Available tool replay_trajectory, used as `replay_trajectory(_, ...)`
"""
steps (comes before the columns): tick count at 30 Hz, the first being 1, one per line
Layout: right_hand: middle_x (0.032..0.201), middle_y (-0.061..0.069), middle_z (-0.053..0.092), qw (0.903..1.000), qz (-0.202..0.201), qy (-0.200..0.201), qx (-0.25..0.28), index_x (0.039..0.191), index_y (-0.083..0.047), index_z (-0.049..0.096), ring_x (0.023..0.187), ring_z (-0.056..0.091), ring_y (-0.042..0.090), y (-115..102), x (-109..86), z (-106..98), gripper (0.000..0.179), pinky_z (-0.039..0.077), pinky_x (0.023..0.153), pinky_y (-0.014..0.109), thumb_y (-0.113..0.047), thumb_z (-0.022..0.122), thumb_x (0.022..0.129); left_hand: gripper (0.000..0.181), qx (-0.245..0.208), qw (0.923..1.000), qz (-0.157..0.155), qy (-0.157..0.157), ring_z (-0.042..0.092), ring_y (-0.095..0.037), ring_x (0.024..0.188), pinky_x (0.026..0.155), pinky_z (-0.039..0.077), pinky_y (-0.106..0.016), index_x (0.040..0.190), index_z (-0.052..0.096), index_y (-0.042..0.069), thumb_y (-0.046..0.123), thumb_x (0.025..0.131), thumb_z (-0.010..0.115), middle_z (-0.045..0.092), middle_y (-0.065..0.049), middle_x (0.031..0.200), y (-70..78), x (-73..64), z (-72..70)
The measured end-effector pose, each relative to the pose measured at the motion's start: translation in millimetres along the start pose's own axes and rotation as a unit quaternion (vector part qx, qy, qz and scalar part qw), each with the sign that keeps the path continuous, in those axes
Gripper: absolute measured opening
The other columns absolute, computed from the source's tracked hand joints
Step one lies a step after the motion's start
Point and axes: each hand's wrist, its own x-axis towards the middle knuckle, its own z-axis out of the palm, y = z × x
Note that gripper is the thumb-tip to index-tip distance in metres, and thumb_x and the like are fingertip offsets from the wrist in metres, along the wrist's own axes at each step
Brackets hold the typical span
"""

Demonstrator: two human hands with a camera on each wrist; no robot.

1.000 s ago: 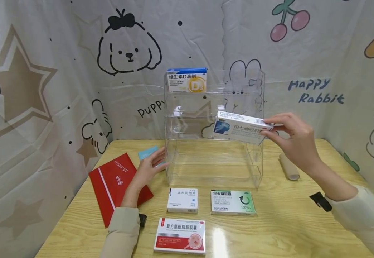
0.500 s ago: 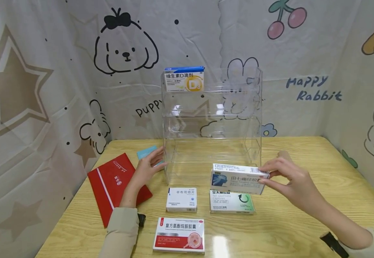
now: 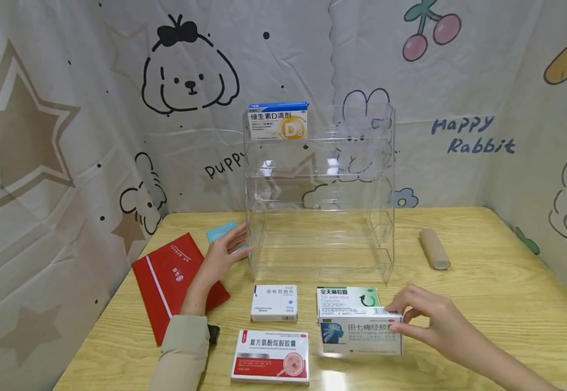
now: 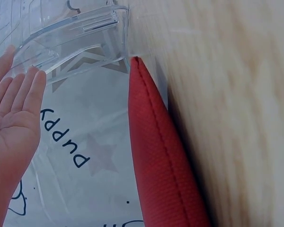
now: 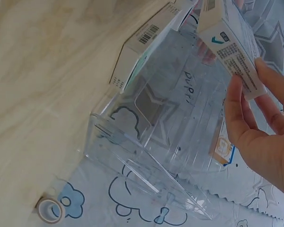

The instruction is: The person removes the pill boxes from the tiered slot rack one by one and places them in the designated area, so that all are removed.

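Note:
My right hand [image 3: 427, 320] pinches the right end of a white medicine box [image 3: 361, 338] with a blue head picture, fingers above and thumb in front. This box stands tilted just in front of a green-and-white medicine box [image 3: 344, 297], covering its lower part. In the right wrist view the held box [image 5: 234, 52] shows its printed end between thumb and fingers. My left hand [image 3: 222, 258] has its fingers extended at the left side of a clear acrylic tiered rack [image 3: 319, 176]; they seem to touch its edge. A vitamin D box [image 3: 278, 124] stands on the top tier, at left.
In front of the rack lie a small white medicine box [image 3: 274, 302] and a red-and-white one [image 3: 270, 357]. A red folder [image 3: 178, 274] and a light-blue packet [image 3: 220, 232] lie at left, partly behind my left arm. A cardboard tube [image 3: 433, 248] lies at right.
My right hand has brought the white medicine box down and towards me, from in front of the rack's middle tiers to in front of the green-and-white box. My left hand stays by the rack.

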Motion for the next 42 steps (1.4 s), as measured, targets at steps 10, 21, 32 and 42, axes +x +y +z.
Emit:
replay_trajectory(10, 0.093, -0.001, 0.065, 0.9949, 0.045, -0.079, 0.042, 0.099, -0.015, 0.065, 0.086, 0.061, -0.007, 5, -14.3, 4, 0.026, 0.06, 0.061, 0.016, -0.006, 0.078, 0.078, 0.065, 0.004, 1.0, 0.004, 0.001, 0.042, -0.035, 0.141, 0.107, 0.049, -0.036, 0.153, 0.033, 0.007, 0.009, 0.095, 0.062, 0.037, -0.019, 0.156, -2.1, -0.2, 0.5)
replay_trajectory(21, 0.1, 0.002, 0.065, 0.9749, 0.136, -0.149, 0.095, 0.103, -0.014, 0.065, 0.092, 0.058, -0.009, 17, -23.1, 0, 0.016, 0.062, 0.067, 0.019, -0.017, 0.072, 0.088, 0.067, 0.003, 0.9999, -0.012, 0.001, 0.043, -0.034, 0.141, 0.107, 0.049, -0.037, 0.154, 0.031, 0.007, 0.009, 0.095, 0.062, 0.037, -0.017, 0.156, 1.2, -1.3, -0.1)
replay_trajectory(32, 0.108, 0.006, 0.067, 0.9532, 0.183, -0.204, 0.128, 0.112, -0.012, 0.065, 0.095, 0.059, -0.008, 22, -19.2, -2, 0.028, 0.062, 0.071, 0.02, -0.031, 0.067, 0.092, 0.066, 0.005, 0.9998, -0.017, 0.002, 0.043, -0.033, 0.141, 0.107, 0.049, -0.035, 0.154, 0.032, 0.009, 0.01, 0.095, 0.063, 0.037, -0.016, 0.157, 1.7, -0.3, -1.5)
replay_trajectory(42, 0.109, 0.005, 0.068, 0.9342, 0.217, -0.245, 0.142, 0.115, -0.009, 0.066, 0.092, 0.059, -0.005, 29, -17.3, 3, 0.029, 0.06, 0.073, 0.019, -0.027, 0.067, 0.093, 0.066, 0.005, 0.9999, -0.015, -0.001, 0.042, -0.034, 0.142, 0.107, 0.048, -0.038, 0.154, 0.031, 0.008, 0.01, 0.095, 0.063, 0.035, -0.017, 0.157, 2.7, -1.6, -0.4)
